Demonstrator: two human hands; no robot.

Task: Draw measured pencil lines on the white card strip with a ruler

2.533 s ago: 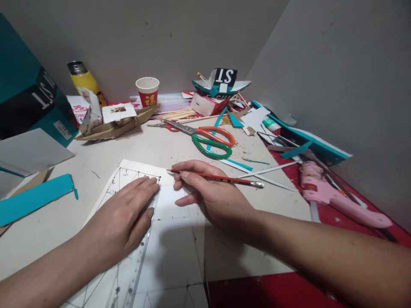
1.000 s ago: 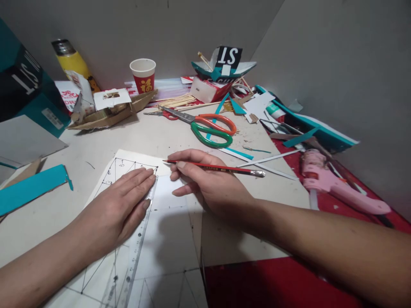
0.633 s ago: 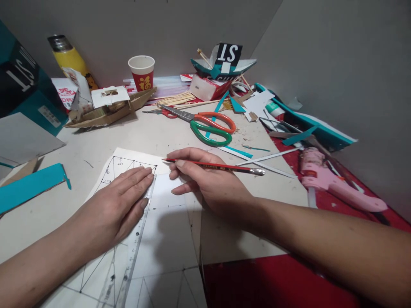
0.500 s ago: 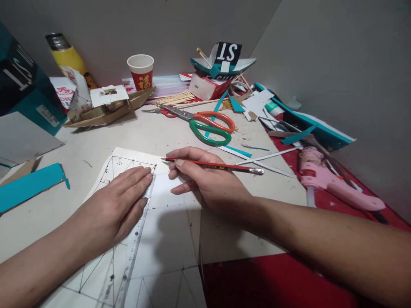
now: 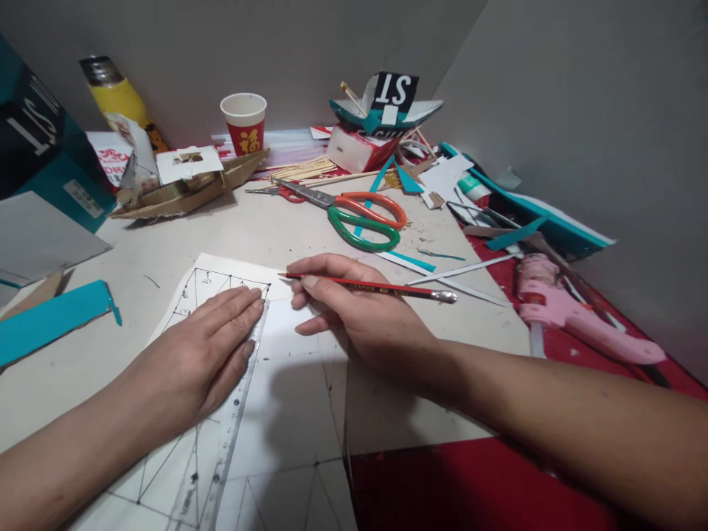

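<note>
My left hand [image 5: 202, 346] lies flat, fingers stretched, over a clear ruler [image 5: 226, 442] and a white sheet with drawn lines [image 5: 299, 413]. The ruler runs along the line drawing, partly covered by my palm and fingers. To its right, my right hand [image 5: 354, 302] holds a red and black pencil [image 5: 381, 287] between thumb and fingers. The pencil lies nearly level, its tip pointing left just above the paper's upper edge. Another drawn part of paper with written numbers [image 5: 213, 284] shows beyond my left fingers.
Scissors with orange and green handles [image 5: 365, 217] lie behind my hands. A pink glue gun [image 5: 580, 317] rests at right. Further back stand a cardboard boat [image 5: 193, 193], a paper cup [image 5: 244, 129], a yellow bottle [image 5: 119, 99] and a teal boat [image 5: 381, 114]. Teal card [image 5: 55, 324] lies left.
</note>
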